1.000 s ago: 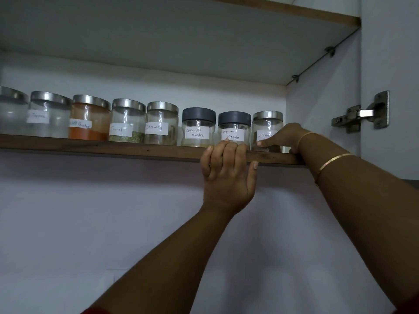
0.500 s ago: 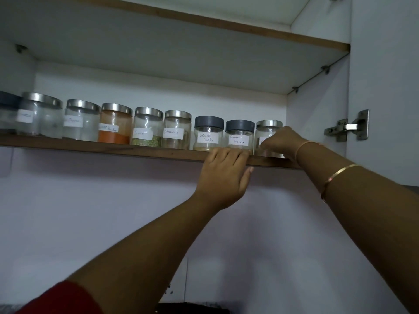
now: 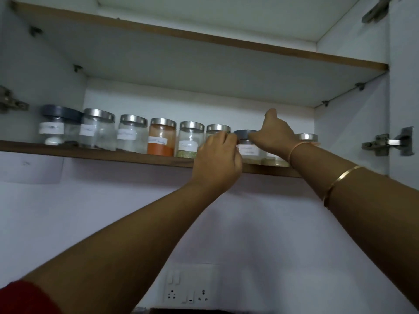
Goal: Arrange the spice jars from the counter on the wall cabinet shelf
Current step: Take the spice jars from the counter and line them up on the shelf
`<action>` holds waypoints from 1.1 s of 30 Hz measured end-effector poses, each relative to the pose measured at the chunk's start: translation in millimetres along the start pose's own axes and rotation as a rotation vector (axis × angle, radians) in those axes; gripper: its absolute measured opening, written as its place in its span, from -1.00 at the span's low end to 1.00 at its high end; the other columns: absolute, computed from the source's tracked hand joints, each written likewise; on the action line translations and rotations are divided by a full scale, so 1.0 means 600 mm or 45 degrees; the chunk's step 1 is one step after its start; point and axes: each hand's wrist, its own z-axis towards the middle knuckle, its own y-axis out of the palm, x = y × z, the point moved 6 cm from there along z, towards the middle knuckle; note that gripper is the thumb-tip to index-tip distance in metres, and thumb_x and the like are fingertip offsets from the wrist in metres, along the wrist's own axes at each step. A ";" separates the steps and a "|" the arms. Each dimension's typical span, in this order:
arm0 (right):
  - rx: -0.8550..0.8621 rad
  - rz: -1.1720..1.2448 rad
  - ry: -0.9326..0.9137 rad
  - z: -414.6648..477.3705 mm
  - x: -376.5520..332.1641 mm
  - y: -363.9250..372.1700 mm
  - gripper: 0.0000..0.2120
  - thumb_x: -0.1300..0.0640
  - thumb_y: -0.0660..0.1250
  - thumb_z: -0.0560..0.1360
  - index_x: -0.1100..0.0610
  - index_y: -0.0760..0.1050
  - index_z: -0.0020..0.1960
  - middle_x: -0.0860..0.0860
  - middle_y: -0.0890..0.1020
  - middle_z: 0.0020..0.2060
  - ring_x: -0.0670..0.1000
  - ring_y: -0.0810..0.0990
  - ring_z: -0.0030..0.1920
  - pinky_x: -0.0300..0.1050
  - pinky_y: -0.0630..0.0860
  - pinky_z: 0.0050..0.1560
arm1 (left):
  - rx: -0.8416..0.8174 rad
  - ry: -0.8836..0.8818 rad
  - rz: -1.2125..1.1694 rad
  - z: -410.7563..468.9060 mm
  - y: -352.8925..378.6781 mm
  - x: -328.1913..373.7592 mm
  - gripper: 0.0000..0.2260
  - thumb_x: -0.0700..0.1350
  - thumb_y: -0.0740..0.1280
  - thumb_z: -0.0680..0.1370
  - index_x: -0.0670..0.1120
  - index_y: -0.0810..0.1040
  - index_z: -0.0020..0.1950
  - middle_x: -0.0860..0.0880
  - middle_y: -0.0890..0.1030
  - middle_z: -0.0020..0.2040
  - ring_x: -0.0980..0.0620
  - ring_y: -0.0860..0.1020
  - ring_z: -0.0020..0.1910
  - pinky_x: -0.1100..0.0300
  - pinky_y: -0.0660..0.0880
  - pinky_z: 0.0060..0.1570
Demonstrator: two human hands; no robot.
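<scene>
Several labelled glass spice jars stand in a row on the wooden shelf (image 3: 113,156) of the wall cabinet. Among them are an orange-powder jar (image 3: 161,139) and a green-herb jar (image 3: 189,141). My left hand (image 3: 217,162) is up at the shelf edge, fingers curled over the front of a silver-lidded jar (image 3: 218,128). My right hand (image 3: 275,133) wraps over a grey-lidded jar that it hides, thumb raised, fingertips against the neighbouring grey-lidded jar (image 3: 247,149). The last silver-lidded jar (image 3: 306,137) stands just to the right of my wrist.
A second shelf (image 3: 204,39) runs above the jars. The cabinet's right wall carries a metal hinge (image 3: 390,142), and another hinge (image 3: 9,103) sits at far left. A white socket panel (image 3: 189,286) is on the wall below.
My right hand left the rightmost jar and moved left onto the grey-lidded jar. My left hand rose from the shelf edge to the silver-lidded jar. The view tilted up and back.
</scene>
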 end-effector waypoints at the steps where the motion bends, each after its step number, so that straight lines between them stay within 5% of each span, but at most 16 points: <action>1: -0.006 0.002 -0.017 0.000 -0.019 0.009 -0.47 0.10 0.32 0.49 0.26 0.18 0.33 0.05 0.44 -0.26 0.03 0.44 -0.27 -0.11 0.32 -0.35 | 0.003 0.002 0.004 0.001 -0.017 -0.017 -0.75 -0.14 0.18 0.47 -0.15 0.55 0.08 -0.12 0.56 0.00 -0.12 0.51 -0.05 0.01 0.48 -0.15; 5: -0.008 0.015 -0.057 -0.002 -0.095 0.045 -0.43 0.13 0.31 0.49 0.26 0.15 0.38 0.15 0.50 -0.13 0.15 0.51 -0.11 -0.08 0.37 -0.23 | 0.021 0.061 0.082 0.000 -0.085 -0.096 -0.78 -0.16 0.21 0.48 -0.16 0.55 0.07 -0.11 0.56 0.02 -0.10 0.50 -0.02 0.03 0.46 -0.11; 15: -0.069 -0.007 -0.154 0.003 -0.267 0.178 -0.51 0.13 0.29 0.51 0.27 0.22 0.35 0.15 0.47 -0.09 0.11 0.46 -0.12 -0.11 0.34 -0.26 | -0.078 0.135 0.398 0.019 -0.232 -0.329 -0.77 -0.22 0.22 0.47 -0.18 0.55 0.08 -0.16 0.57 0.04 -0.18 0.52 -0.02 -0.04 0.44 -0.09; 23: -0.120 -0.069 -0.291 0.010 -0.375 0.276 -0.56 0.07 0.27 0.50 0.21 0.35 0.32 0.18 0.48 0.20 0.16 0.50 0.12 -0.08 0.43 0.01 | -0.434 0.086 0.749 0.065 -0.284 -0.482 -0.66 -0.16 0.24 0.56 -0.14 0.38 0.34 -0.12 0.49 0.27 -0.10 0.48 0.18 0.00 0.31 0.26; 27: -0.149 -0.129 -0.384 0.022 -0.430 0.301 -0.57 0.10 0.24 0.54 0.20 0.36 0.37 0.16 0.47 0.29 0.13 0.45 0.27 -0.09 0.39 0.17 | -0.715 -0.011 0.898 0.088 -0.287 -0.544 -0.55 -0.11 0.27 0.56 -0.19 0.27 0.42 -0.17 0.42 0.36 -0.15 0.40 0.33 -0.09 0.04 0.45; 33: -0.244 -0.167 -0.488 0.049 -0.495 0.339 -0.51 0.19 0.22 0.55 0.18 0.27 0.46 0.13 0.37 0.42 0.11 0.34 0.41 -0.12 0.31 0.33 | -0.985 -0.004 1.143 0.102 -0.267 -0.598 -0.68 -0.05 0.26 0.58 -0.18 0.38 0.26 -0.13 0.54 0.15 -0.11 0.49 0.20 -0.13 -0.01 0.45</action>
